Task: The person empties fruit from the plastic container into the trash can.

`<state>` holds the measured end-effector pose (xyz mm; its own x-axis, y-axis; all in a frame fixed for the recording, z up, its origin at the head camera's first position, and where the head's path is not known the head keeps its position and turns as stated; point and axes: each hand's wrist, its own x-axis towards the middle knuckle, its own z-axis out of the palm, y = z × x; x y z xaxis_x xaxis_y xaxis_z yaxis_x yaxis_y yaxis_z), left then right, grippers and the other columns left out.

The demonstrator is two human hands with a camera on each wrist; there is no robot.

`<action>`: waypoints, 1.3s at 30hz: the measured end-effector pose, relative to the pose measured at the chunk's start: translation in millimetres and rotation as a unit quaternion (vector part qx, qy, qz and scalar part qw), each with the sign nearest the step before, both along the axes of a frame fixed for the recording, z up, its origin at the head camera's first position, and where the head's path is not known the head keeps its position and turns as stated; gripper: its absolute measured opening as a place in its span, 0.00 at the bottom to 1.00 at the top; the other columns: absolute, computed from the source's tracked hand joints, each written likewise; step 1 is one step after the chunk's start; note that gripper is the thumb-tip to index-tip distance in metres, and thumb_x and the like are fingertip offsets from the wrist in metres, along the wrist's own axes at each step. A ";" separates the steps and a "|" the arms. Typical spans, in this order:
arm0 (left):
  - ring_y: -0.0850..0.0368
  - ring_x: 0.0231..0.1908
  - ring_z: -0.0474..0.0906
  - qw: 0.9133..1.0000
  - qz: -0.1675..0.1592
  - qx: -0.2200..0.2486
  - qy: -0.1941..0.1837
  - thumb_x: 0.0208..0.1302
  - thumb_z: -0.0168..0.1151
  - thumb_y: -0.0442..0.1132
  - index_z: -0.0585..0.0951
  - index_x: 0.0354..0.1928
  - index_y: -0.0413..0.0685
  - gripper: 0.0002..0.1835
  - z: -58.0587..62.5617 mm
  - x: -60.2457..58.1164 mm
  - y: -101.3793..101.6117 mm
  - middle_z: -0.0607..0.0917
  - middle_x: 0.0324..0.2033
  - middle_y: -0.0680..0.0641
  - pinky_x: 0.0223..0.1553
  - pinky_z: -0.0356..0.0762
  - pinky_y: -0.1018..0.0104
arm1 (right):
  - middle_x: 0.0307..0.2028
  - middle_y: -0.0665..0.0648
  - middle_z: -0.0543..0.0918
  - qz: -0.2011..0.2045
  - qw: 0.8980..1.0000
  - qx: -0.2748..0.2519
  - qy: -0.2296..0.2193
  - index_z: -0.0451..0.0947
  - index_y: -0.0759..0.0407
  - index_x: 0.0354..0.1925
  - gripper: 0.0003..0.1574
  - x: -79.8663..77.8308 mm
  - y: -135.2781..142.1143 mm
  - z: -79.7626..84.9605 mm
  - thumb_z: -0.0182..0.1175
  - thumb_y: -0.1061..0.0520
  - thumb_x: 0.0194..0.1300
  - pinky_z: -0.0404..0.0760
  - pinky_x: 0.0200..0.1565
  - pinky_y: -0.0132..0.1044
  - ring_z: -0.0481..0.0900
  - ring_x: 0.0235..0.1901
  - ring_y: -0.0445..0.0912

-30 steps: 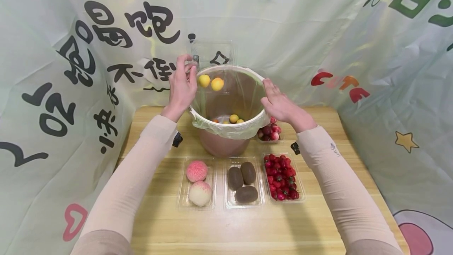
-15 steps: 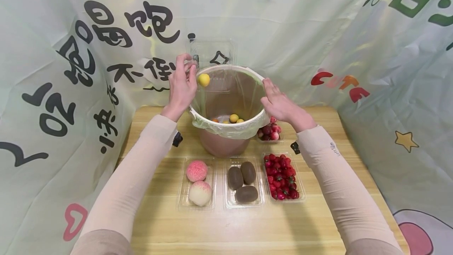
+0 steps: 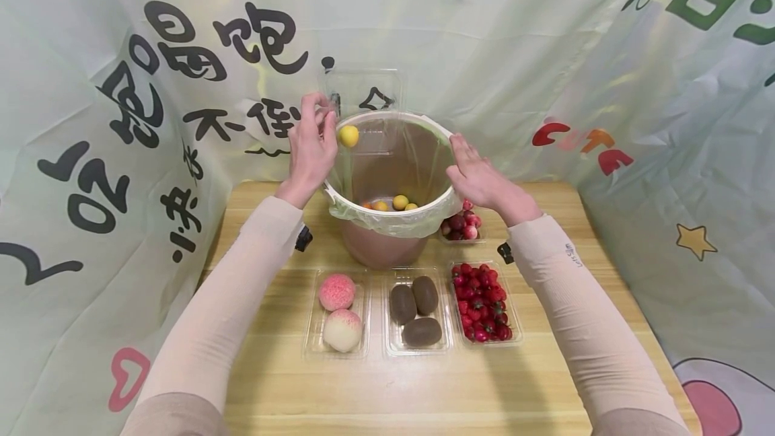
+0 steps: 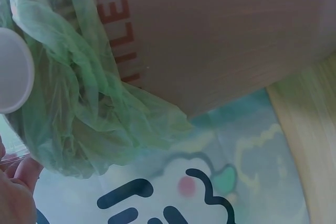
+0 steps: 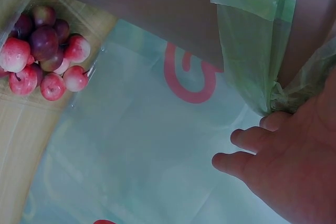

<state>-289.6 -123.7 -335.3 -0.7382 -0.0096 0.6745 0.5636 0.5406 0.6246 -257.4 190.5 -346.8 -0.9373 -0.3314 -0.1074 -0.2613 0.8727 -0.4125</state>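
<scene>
My left hand (image 3: 311, 147) pinches the edge of a clear plastic box (image 3: 363, 79), tipped with its lid open over the far left of the bin's mouth. One yellow fruit (image 3: 348, 136) shows at the box, close to my fingers. Below, in the pinkish-brown bin (image 3: 384, 247) lined with a pale green bag (image 3: 393, 223), several yellow and orange fruits (image 3: 400, 202) lie at the bottom. My right hand (image 3: 478, 173) rests on the bin's right rim, its fingers stretched out past the bag in the right wrist view.
In front of the bin stand clear boxes of two peaches (image 3: 342, 330), three kiwis (image 3: 422, 332) and strawberries (image 3: 481, 301). Another box with red and purple fruits (image 5: 44, 45) sits beside the bin at right. Printed cloth (image 3: 484, 39) walls surround the wooden table (image 3: 387, 395).
Of two yellow fruits at the tipped box, the right one has left it. One more yellow fruit shows at the bin's bottom. Both hands stay in place.
</scene>
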 end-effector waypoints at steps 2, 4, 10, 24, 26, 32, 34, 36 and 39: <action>0.47 0.49 0.86 1.000 0.000 -0.001 0.001 0.75 0.51 0.36 0.68 0.53 0.42 0.10 -0.1 0.4 -0.2 0.86 0.50 0.35 0.45 0.85 0.62 | 0.79 0.60 0.28 0.000 1.000 -0.001 -0.001 0.24 0.58 0.78 0.44 0.4 -0.3 0.5 0.26 0.43 0.75 0.37 0.75 0.62 0.29 0.78 0.57; 0.47 0.50 0.85 1.000 0.001 -0.002 0.001 0.75 0.51 0.36 0.68 0.53 0.42 0.10 -0.1 0.7 -0.3 0.85 0.51 0.35 0.45 0.85 0.63 | 0.79 0.60 0.29 0.000 1.000 -0.001 -0.003 0.24 0.58 0.78 0.44 0.5 -0.4 0.7 0.26 0.43 0.75 0.37 0.75 0.62 0.29 0.78 0.56; 0.46 0.53 0.84 1.000 -0.003 0.001 -0.007 0.76 0.51 0.37 0.68 0.54 0.42 0.11 0.2 1.1 -0.9 0.84 0.53 0.34 0.47 0.85 0.63 | 0.79 0.61 0.29 0.003 1.000 -0.004 0.000 0.25 0.60 0.78 0.44 -0.7 -0.4 -0.3 0.27 0.43 0.75 0.37 0.75 0.62 0.30 0.78 0.57; 0.47 0.53 0.84 1.000 0.000 0.008 -0.013 0.74 0.53 0.33 0.70 0.54 0.39 0.11 5.9 -3.1 -6.8 0.82 0.56 0.35 0.50 0.84 0.66 | 0.79 0.61 0.30 -0.004 1.000 -0.006 0.002 0.25 0.59 0.78 0.44 -1.0 -1.3 -0.7 0.29 0.45 0.75 0.38 0.75 0.62 0.30 0.78 0.58; 0.47 0.53 0.83 1.000 0.004 0.010 -0.014 0.73 0.53 0.33 0.70 0.53 0.39 0.11 7.7 -3.4 -7.8 0.82 0.56 0.35 0.51 0.83 0.66 | 0.79 0.61 0.30 -0.003 1.000 -0.007 0.002 0.25 0.59 0.78 0.44 -1.1 -1.4 -0.7 0.29 0.45 0.75 0.38 0.75 0.62 0.30 0.78 0.58; 0.51 0.54 0.83 0.999 0.027 0.009 -0.023 0.73 0.54 0.35 0.72 0.53 0.40 0.11 15.4 -5.3 -15.1 0.83 0.55 0.39 0.52 0.82 0.68 | 0.79 0.61 0.30 -0.001 1.000 -0.006 0.002 0.25 0.59 0.78 0.44 -1.5 -1.2 -0.8 0.28 0.44 0.75 0.38 0.75 0.62 0.31 0.78 0.58; 0.53 0.53 0.84 0.999 0.027 0.014 -0.026 0.73 0.54 0.34 0.71 0.53 0.40 0.11 20.7 -5.3 -19.1 0.83 0.55 0.39 0.50 0.83 0.69 | 0.79 0.60 0.30 0.000 1.000 -0.006 0.003 0.25 0.59 0.78 0.44 -1.5 -1.3 -0.6 0.28 0.44 0.75 0.38 0.75 0.62 0.31 0.78 0.59; 0.53 0.50 0.85 0.999 0.028 0.024 -0.034 0.73 0.53 0.34 0.71 0.54 0.40 0.11 27.3 -4.4 -23.7 0.84 0.55 0.39 0.48 0.83 0.70 | 0.79 0.61 0.30 0.001 1.000 -0.007 0.004 0.25 0.60 0.78 0.44 -1.3 -1.1 -0.5 0.28 0.43 0.75 0.38 0.75 0.62 0.31 0.78 0.59; 0.54 0.47 0.87 0.997 0.024 0.052 -0.058 0.74 0.52 0.34 0.70 0.56 0.40 0.12 38.7 -1.6 -31.2 0.83 0.56 0.40 0.46 0.84 0.71 | 0.79 0.61 0.30 0.001 1.000 -0.005 0.005 0.25 0.60 0.78 0.44 -1.1 -1.0 -0.3 0.28 0.44 0.75 0.38 0.75 0.62 0.31 0.78 0.59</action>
